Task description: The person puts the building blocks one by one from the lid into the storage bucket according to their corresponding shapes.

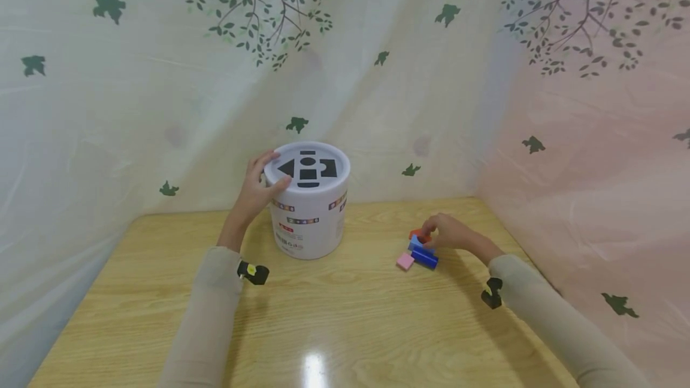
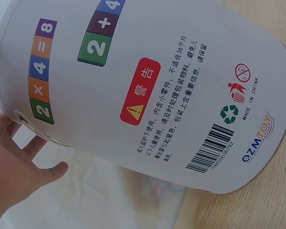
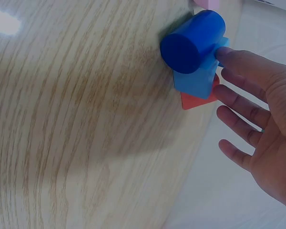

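A white shape-sorter bucket [image 1: 309, 226] stands upright on the table, its lid [image 1: 334, 181] cut with dark shaped holes. My left hand [image 1: 259, 187] holds the lid's left edge, thumb on top and other fingers round the rim. In the left wrist view some of its fingers pass behind the bucket. To the right, my right hand [image 1: 450, 232] pinches a light-blue block [image 3: 193, 83] between thumb and index finger; the other fingers are spread. Against that block lie a dark-blue cylinder [image 3: 193, 43] and a red block [image 3: 196, 100]. A pink block [image 1: 405, 261] lies beside the cylinder.
The wooden table [image 1: 345, 316] runs back to a pale curtain [image 1: 377, 106] with leaf prints behind and on the right. The bucket stands near the table's back edge, the blocks to its right. A strap with a black device [image 1: 253, 271] sits on each sleeve.
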Action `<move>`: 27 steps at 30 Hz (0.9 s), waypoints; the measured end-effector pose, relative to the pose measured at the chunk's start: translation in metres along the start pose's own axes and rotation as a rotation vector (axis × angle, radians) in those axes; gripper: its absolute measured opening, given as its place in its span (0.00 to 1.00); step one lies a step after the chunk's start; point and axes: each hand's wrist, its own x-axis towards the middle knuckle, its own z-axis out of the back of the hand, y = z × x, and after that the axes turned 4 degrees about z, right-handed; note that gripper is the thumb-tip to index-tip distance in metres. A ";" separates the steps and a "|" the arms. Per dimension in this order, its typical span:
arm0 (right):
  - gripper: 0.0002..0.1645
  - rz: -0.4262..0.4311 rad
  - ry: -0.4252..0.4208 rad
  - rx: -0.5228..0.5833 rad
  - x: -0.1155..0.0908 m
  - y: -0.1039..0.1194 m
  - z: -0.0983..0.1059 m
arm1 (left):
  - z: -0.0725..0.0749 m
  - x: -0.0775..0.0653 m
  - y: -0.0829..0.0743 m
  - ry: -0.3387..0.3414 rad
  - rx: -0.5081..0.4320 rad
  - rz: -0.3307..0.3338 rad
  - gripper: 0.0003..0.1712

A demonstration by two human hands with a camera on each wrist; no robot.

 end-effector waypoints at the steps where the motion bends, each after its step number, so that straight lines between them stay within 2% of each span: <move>1: 0.07 0.001 0.001 0.001 0.000 0.000 -0.001 | 0.000 0.000 0.000 0.001 -0.002 0.001 0.45; 15: 0.03 -0.068 0.014 -0.019 0.006 0.007 -0.008 | 0.001 0.006 0.005 0.012 0.003 -0.004 0.46; 27: 0.05 -0.045 -0.041 -0.036 0.006 0.010 -0.004 | 0.002 0.007 0.004 0.015 -0.011 -0.007 0.46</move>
